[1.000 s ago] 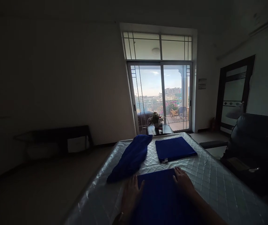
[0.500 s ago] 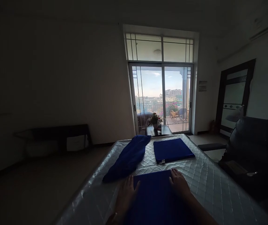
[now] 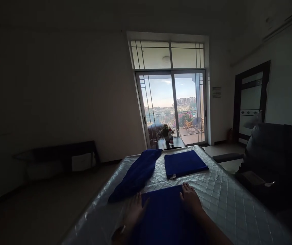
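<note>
Closest to me lies a flat blue cloth (image 3: 165, 214), folded into a rectangle with its near end in deep shadow. My left hand (image 3: 135, 209) rests along its left edge, fingers stretched out and thumb on the fabric. On the far right corner lies my right hand (image 3: 190, 197), flat with its fingers extended. Beyond it is a second folded blue cloth (image 3: 185, 164), with a small white tag at its near edge. A loose, crumpled blue cloth (image 3: 137, 175) stretches along the left side. All three are on a quilted silvery table cover (image 3: 227, 190).
A black armchair (image 3: 275, 160) stands close on the right. Past the table's far edge are a small dark table (image 3: 177, 143) with a potted plant (image 3: 165, 132) and a bottle (image 3: 170, 137). Behind these is a sliding glass door (image 3: 158, 98). A low dark bench (image 3: 61, 153) stands by the left wall.
The view has shifted slightly, so the scene sits a little further left. Both hands stay at the edges of the near folded cloth, with little other visible movement.
</note>
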The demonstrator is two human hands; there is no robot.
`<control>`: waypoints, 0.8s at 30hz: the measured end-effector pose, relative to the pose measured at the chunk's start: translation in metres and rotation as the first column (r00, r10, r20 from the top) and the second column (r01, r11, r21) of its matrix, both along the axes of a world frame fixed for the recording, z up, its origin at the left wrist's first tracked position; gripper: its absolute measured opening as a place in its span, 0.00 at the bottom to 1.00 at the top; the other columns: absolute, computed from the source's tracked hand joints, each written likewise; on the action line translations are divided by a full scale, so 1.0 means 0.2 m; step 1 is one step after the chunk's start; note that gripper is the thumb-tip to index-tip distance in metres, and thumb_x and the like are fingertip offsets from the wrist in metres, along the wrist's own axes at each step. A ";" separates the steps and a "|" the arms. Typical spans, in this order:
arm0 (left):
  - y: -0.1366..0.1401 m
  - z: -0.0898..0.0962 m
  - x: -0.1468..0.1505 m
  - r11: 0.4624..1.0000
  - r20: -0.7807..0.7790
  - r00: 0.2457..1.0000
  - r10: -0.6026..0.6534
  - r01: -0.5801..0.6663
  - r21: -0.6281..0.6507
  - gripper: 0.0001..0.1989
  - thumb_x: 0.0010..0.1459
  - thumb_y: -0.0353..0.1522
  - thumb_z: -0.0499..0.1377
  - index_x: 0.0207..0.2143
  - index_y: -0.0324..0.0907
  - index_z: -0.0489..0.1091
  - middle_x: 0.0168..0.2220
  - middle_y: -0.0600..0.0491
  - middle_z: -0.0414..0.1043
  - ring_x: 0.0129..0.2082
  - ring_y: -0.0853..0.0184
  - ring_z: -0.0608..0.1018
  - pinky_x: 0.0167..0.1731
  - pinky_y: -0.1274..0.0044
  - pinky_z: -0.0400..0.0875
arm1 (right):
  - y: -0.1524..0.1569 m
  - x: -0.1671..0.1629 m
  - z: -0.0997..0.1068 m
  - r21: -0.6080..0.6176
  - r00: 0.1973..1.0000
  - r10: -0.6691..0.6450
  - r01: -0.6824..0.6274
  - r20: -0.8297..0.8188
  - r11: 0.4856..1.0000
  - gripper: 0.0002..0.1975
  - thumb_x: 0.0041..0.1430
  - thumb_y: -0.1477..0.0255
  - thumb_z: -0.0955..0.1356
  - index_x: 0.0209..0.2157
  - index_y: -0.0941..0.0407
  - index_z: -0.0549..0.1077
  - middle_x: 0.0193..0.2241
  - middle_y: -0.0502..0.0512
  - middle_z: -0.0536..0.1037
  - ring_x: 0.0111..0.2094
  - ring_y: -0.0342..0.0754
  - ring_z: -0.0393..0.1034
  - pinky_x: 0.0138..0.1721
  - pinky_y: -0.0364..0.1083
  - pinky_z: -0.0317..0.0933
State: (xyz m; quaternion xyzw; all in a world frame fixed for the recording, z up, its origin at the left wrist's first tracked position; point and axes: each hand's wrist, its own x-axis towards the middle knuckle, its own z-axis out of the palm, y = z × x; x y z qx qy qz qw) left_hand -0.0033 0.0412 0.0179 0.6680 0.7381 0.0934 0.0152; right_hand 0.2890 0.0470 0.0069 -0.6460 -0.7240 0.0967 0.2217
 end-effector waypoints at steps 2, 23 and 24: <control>0.02 0.03 0.06 1.000 -0.019 1.000 -0.011 0.012 0.012 0.41 0.66 0.50 0.41 0.66 0.24 0.58 0.69 0.31 0.55 0.70 0.46 0.59 0.70 0.56 0.51 | 0.00 0.00 0.00 0.004 1.000 -0.002 0.002 -0.012 1.000 0.32 0.66 0.65 0.55 0.68 0.62 0.57 0.71 0.60 0.56 0.72 0.52 0.46 0.71 0.53 0.42; 0.09 -0.17 0.48 0.899 -0.141 0.911 -0.387 0.407 0.163 0.27 0.65 0.28 0.48 0.63 0.55 0.66 0.68 0.50 0.65 0.69 0.53 0.64 0.66 0.55 0.61 | 0.03 0.01 -0.03 -0.004 0.999 0.013 -0.013 -0.033 1.000 0.33 0.66 0.64 0.55 0.68 0.63 0.57 0.70 0.62 0.58 0.72 0.55 0.47 0.71 0.55 0.41; 0.09 -0.16 0.40 0.914 -0.142 0.927 -0.346 0.368 0.172 0.26 0.65 0.29 0.49 0.63 0.55 0.67 0.67 0.50 0.67 0.69 0.54 0.65 0.66 0.56 0.62 | 0.03 0.01 -0.02 -0.005 0.999 0.016 -0.016 -0.033 1.000 0.33 0.66 0.64 0.55 0.68 0.63 0.57 0.70 0.62 0.58 0.72 0.55 0.47 0.71 0.55 0.41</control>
